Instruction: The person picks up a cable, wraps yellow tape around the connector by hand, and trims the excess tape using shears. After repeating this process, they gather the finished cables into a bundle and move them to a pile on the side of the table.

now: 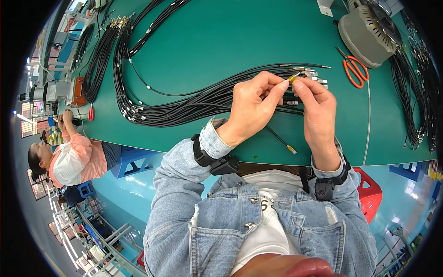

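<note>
My left hand (251, 104) is closed in a pinch on a small cable connector (292, 78) with a yellow part and a metal tip. From the other side, the thumb and forefinger of my right hand (317, 108) press on the same piece. Beneath both hands runs a thick bundle of black cables (198, 104), with silver metal plugs (310, 74) at its right end. One loose cable end with a yellow-marked plug (291, 149) points toward the table's near edge. My fingers partly hide the connector.
Orange-handled scissors (354, 71) lie to the right on the green table (230, 37), beside a grey machine (367, 37). More black cables (408, 97) hang along the far right. At the left a co-worker (78, 159) sits near a red-handled tool (91, 113). A red stool (369, 194) stands behind my right arm.
</note>
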Demonstrator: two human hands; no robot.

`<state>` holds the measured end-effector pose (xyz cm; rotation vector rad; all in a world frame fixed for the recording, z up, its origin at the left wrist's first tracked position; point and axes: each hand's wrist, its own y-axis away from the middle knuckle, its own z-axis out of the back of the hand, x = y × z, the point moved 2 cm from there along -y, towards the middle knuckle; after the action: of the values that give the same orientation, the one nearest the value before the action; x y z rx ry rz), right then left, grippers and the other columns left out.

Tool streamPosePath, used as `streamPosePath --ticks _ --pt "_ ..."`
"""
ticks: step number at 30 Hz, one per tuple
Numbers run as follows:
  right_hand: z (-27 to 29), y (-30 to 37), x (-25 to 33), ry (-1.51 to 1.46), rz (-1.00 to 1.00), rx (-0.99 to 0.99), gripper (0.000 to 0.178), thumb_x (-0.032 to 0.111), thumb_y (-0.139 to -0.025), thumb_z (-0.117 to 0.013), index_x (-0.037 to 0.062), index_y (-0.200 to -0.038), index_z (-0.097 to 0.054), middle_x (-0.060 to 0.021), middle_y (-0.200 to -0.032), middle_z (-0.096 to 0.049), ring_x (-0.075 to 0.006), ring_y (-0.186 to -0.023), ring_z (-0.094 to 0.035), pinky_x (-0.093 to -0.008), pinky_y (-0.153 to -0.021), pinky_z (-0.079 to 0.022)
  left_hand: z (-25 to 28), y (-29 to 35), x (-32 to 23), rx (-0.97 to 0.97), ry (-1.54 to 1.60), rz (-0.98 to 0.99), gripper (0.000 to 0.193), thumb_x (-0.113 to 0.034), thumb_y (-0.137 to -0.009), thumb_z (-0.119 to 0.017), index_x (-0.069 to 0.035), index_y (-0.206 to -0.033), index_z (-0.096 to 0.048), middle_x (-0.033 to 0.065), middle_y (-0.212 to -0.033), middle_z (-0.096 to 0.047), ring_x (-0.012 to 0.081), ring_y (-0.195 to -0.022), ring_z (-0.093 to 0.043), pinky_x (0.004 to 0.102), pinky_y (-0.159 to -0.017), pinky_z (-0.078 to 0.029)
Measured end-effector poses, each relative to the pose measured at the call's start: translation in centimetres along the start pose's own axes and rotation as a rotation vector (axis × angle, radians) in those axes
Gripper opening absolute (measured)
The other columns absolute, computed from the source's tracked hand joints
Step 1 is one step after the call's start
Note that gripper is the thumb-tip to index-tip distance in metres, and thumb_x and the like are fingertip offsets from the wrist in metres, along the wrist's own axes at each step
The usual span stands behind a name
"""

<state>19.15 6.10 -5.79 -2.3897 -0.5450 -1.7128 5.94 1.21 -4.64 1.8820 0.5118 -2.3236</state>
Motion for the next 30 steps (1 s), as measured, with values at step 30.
streamPosePath --ticks 30 --pt "-0.25 -0.04 0.43 -0.031 -0.028 -0.014 0.012 0.009 -0.084 -0.061 -0.0008 -0.091 -0.062 -0.0020 -0.084 -0.060 -0.0084 -0.077 -0.051 -0.0228 -0.072 -0.040 -0.44 -0.14 -0.30 0.011 0.032 0.066 0.014 -0.009 -0.086 -0.057 0.003 -0.079 -0.056 0.0049 -0.056 -0.058 0.0077 -0.049 -0.056 0.0207 -0.042 -0.040"
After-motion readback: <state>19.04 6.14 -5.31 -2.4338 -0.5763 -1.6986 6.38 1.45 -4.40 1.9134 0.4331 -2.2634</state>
